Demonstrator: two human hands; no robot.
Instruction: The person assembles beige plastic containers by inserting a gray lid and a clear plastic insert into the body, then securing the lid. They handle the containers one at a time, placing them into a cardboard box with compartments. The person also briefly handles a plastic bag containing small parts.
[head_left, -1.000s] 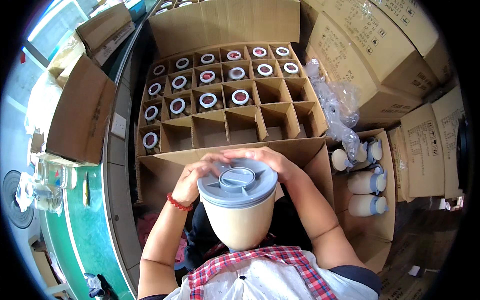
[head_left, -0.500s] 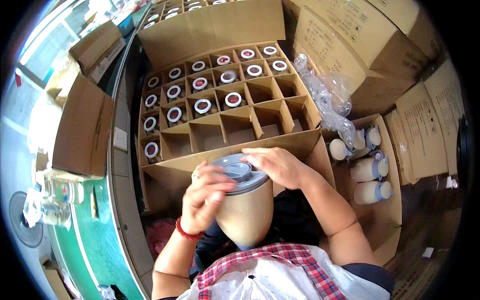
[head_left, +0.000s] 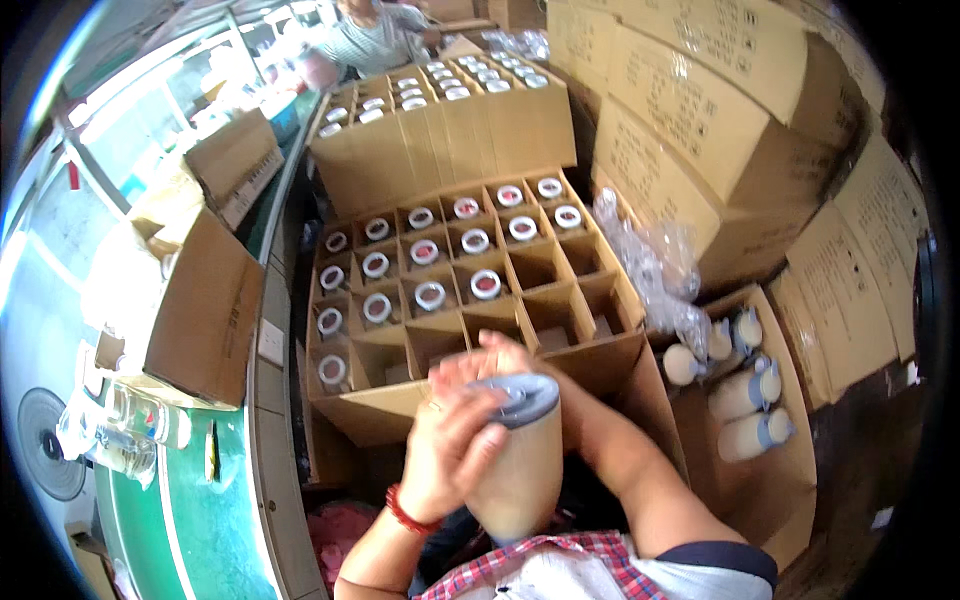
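Note:
A large cream jug (head_left: 520, 470) with a grey lid (head_left: 525, 395) stands slightly tilted at my lap. My left hand (head_left: 445, 455) is on its left side, fingers over the lid's edge and thumb against the body. Behind the lid, my right hand (head_left: 480, 362) reaches across to the left with its fingers stretched out; part of it is hidden by the jug and my left hand. Just beyond is a divided carton (head_left: 470, 190) holding several jars with white ring-shaped tops (head_left: 485, 285), one to a cell; some front and right cells hold none.
At right, an open carton (head_left: 745, 520) holds several cream jugs (head_left: 745, 390) with blue-grey handles. Clear plastic wrap (head_left: 655, 265) lies beside stacked cartons (head_left: 690, 120). On the left, a green table (head_left: 200, 520) bears glass jars (head_left: 125, 430) and a cutter (head_left: 211, 450). Another person (head_left: 375, 40) is at the back.
The view has tilted up, showing more of the far carton and a person. My right hand has moved from the lid's right side to behind it. The left now lies over the lid's edge.

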